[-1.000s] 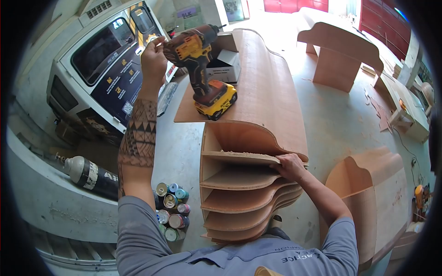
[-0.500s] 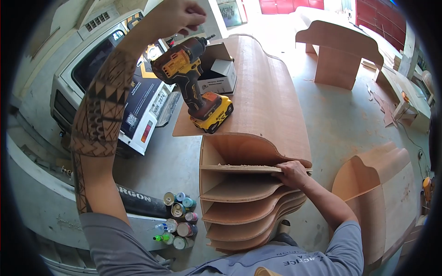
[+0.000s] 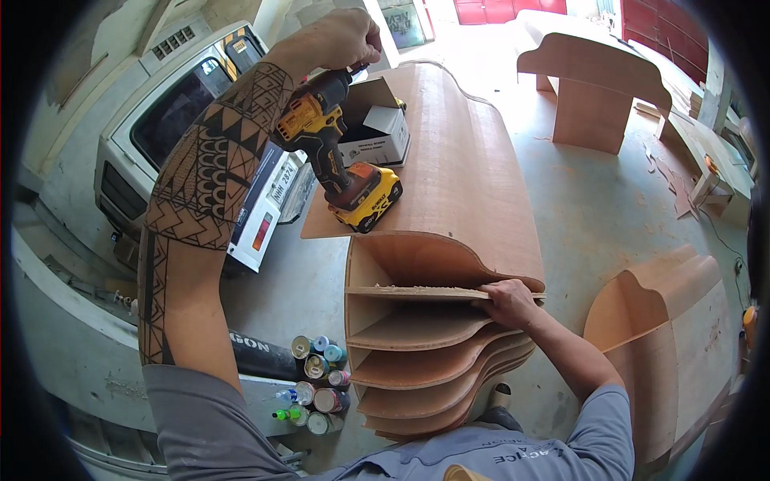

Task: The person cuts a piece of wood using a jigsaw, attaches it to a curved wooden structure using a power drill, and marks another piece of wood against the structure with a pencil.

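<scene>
A yellow-and-black cordless drill (image 3: 321,144) stands on its battery on top of a curved plywood piece (image 3: 457,160), its bit tilted up. My left hand (image 3: 353,42) is at the tip of that bit, fingers closed together; what they hold, if anything, is hidden. My right hand (image 3: 511,303) is wrapped round the front edge of the upper plywood shelf (image 3: 425,293), at its right end. Wood dust lies along that shelf. Below it are several more wavy-edged shelves (image 3: 417,365). Behind the drill sits an open cardboard box of drywall screws (image 3: 377,150).
Several cans and bottles (image 3: 321,393) stand on the floor to the left, beside a black cylinder (image 3: 261,353). A white vehicle (image 3: 176,120) is parked at the left. Other curved plywood pieces stand on the right (image 3: 690,321) and at the back (image 3: 589,112).
My left hand has come down and right onto the tip of the drill's bit, and its fingers have closed. My right hand stays on the shelf edge.
</scene>
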### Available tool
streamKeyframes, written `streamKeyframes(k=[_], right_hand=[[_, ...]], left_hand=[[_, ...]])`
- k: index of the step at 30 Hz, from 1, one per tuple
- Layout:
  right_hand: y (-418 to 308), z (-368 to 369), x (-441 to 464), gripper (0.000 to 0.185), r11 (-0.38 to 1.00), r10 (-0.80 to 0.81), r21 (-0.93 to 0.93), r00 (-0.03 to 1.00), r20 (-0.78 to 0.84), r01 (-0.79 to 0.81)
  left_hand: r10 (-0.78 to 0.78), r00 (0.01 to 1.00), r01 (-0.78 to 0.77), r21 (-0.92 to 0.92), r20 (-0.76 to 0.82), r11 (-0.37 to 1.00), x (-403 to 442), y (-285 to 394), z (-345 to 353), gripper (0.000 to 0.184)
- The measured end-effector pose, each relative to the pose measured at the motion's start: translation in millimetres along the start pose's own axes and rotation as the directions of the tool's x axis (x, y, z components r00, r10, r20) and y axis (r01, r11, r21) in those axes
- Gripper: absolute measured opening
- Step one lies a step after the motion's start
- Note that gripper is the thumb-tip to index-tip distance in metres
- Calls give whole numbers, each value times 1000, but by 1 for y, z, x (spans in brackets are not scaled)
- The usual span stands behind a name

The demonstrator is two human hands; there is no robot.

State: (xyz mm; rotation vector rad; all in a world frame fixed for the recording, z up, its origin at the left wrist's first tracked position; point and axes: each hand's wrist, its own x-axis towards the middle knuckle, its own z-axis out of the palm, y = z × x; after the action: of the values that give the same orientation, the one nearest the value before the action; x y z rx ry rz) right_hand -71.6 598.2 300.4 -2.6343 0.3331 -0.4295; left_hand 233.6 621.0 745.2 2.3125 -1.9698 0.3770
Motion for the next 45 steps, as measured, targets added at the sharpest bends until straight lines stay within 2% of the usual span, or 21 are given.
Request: streamKeyframes(k=[5, 8, 15, 17, 18, 19, 22, 24, 26, 27, 28, 29, 31, 34, 35, 37, 39, 41, 43, 45], right_hand=[[1, 1, -1, 35, 1000, -13, 2, 1000, -19, 13], [2, 1, 0, 35, 1000, -14, 3, 1000, -21, 15], [-1, -1, 0, 35, 1000, -2, -9, 1000, 0, 2], [-1, -1, 0, 35, 1000, -12, -8, 1000, -8, 12], [-2, -1, 0, 35, 1000, -20, -4, 1000, -22, 20], [-2, -2, 0, 35, 1000, -24, -7, 1000, -15, 24], [-4, -3, 1, 35, 1000, -24, 0, 1000, -8, 24], [-1, -1, 1, 34, 1000, -9, -16, 1000, 11, 9], [-1, 1, 1, 34, 1000, -17, -11, 1000, -9, 16], [0, 1, 0, 33, 1000, -20, -3, 999, -27, 20], [0, -1, 1, 33, 1000, -23, -8, 1000, -15, 23], [-2, -3, 3, 31, 999, -30, -16, 999, -12, 30], [-4, -2, 2, 29, 998, -52, -31, 998, 31, 53], [1, 6, 3, 22, 996, -75, 36, 995, -69, 78], [-2, 4, 3, 22, 995, -100, 16, 994, -42, 101], [-7, -1, 4, 21, 1000, -27, -6, 1000, -11, 27], [-3, -1, 1, 20, 997, -23, -79, 999, 43, 27], [-9, -2, 3, 20, 998, -41, -43, 999, 13, 42], [-14, -5, 6, 19, 998, -66, -24, 998, -3, 66], [-15, -6, 5, 17, 999, -21, -34, 1000, -16, 20]], left_hand=[[-63, 994, 54, 102, 91, 993, 1, 12, -5, 20], [-55, 989, 43, 88, 140, 995, 2, 10, -5, 22], [-65, 991, 61, 39, 116, 997, -2, -10, 0, 27], [12, 998, 2, -234, 59, 972, -7, -31, -5, 32], [-29, 999, 40, -249, 45, 968, -14, -36, -16, 35], [-45, 998, 30, -266, -52, 964, -26, -45, -22, 35], [-211, 972, 125, -527, -106, 840, -70, -96, -39, 37], [-250, 968, 187, -648, -6, 738, -108, -136, -32, 47], [-211, 968, 249, -497, 132, 831, -146, -162, 0, 57], [-69, 944, 254, -581, 322, 773, -159, -143, 9, 71], [-86, 928, 322, -662, 362, 677, -173, -135, 27, 77], [5, 967, 205, -788, 255, 580, -182, -116, 45, 77], [77, 996, -11, -843, 35, 537, -180, -106, 83, 72], [-55, 997, -34, -972, -49, 232, -168, -59, 102, 58], [-81, 994, -71, -992, -80, 102, -159, -52, 110, 53], [-122, 990, -82, -996, -76, -42, -147, -41, 123, 40], [-189, 974, -144, -987, -128, -76, -138, -35, 132, 32], [-243, 947, -242, -964, -210, -108, -135, -32, 139, 35], [-359, 901, -304, -945, -245, -119, -147, -24, 134, 24], [-362, 898, -328, -928, -250, -175, -166, -30, 125, 26]])
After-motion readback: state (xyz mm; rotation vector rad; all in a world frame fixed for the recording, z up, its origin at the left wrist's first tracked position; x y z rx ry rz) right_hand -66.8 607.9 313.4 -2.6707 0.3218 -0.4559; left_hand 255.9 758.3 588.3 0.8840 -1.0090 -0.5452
